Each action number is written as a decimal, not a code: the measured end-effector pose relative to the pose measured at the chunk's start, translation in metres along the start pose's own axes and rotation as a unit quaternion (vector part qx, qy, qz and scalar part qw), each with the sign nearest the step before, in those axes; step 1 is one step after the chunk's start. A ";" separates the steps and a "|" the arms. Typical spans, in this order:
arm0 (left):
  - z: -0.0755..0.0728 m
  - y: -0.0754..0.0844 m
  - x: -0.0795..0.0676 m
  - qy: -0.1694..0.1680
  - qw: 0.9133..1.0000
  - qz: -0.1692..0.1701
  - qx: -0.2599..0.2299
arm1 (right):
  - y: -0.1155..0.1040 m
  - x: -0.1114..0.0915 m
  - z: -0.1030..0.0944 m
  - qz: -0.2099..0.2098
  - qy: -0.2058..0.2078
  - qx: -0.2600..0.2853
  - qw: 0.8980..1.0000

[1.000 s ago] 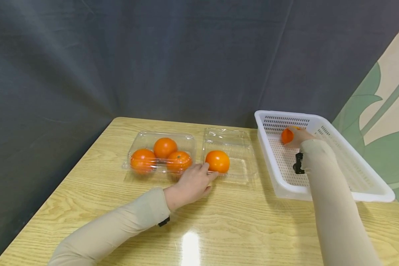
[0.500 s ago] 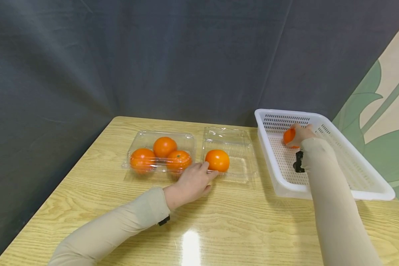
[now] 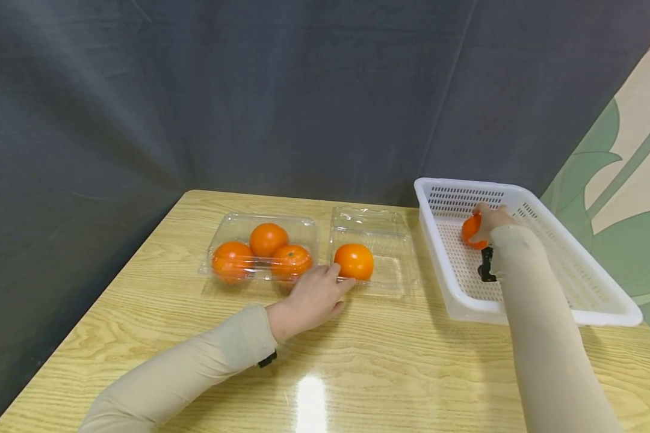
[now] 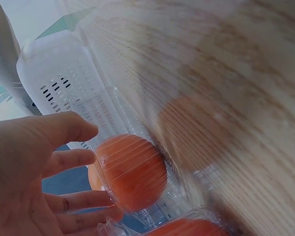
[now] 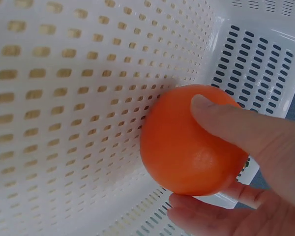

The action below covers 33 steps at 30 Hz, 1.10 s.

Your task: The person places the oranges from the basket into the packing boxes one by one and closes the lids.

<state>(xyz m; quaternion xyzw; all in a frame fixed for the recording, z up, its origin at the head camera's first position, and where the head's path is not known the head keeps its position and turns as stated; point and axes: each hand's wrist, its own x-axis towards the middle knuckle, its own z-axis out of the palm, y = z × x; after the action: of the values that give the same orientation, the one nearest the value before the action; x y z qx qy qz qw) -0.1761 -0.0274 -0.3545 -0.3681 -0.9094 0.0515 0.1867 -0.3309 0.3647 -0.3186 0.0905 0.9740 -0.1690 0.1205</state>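
Inside the white basket [image 3: 439, 264], my right hand [image 3: 490, 222] holds an orange [image 5: 187, 142], thumb on one side and fingers on the other. The fruit lies against or just over the perforated basket floor. My left hand [image 3: 313, 300] rests at the front edge of a clear plastic container [image 3: 392, 270], its fingers extended and touching the rim. One orange [image 3: 354, 262] sits in that container, seen through its wall in the left wrist view. Beside it, a second clear container [image 3: 233, 225] holds three oranges [image 3: 269, 240].
Everything stands on a wood-grain table [image 3: 357, 373]. A dark curtain [image 3: 303, 102] hangs behind the table and along its left side. At the right is a wall with a painted plant [image 3: 585, 174].
In the basket, my right hand has shifted the orange slightly right and toward me, its grip turning a little. My left hand and the oranges in the containers stay still.
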 end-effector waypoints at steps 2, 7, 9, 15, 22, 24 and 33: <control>0.000 0.000 0.000 0.001 1.000 0.000 0.000 | 0.000 0.001 0.000 -0.002 -0.002 -0.007 1.000; 0.002 -0.001 0.000 0.007 1.000 0.002 0.000 | -0.002 -0.004 -0.003 -0.012 -0.009 -0.016 1.000; 0.002 -0.001 0.000 0.012 1.000 0.003 0.002 | -0.005 -0.007 -0.004 -0.021 -0.006 -0.024 0.999; 0.003 -0.001 -0.001 0.014 1.000 0.004 0.002 | -0.012 -0.018 -0.005 -0.042 0.019 -0.049 0.998; 0.002 0.000 0.000 -0.009 1.000 0.001 -0.008 | -0.013 -0.025 -0.004 -0.060 0.037 -0.071 0.995; 0.001 0.000 0.000 -0.015 1.000 -0.001 -0.012 | -0.012 -0.024 -0.004 -0.065 0.042 -0.082 0.994; -0.001 0.000 -0.001 -0.016 1.000 -0.001 -0.011 | -0.016 -0.028 -0.006 -0.014 0.006 -0.023 1.000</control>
<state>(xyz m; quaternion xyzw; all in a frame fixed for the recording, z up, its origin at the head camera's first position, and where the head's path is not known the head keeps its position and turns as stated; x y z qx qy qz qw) -0.1750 -0.0281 -0.3536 -0.3680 -0.9133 0.0468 0.1681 -0.3093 0.3485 -0.3004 0.0754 0.9795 -0.1478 0.1146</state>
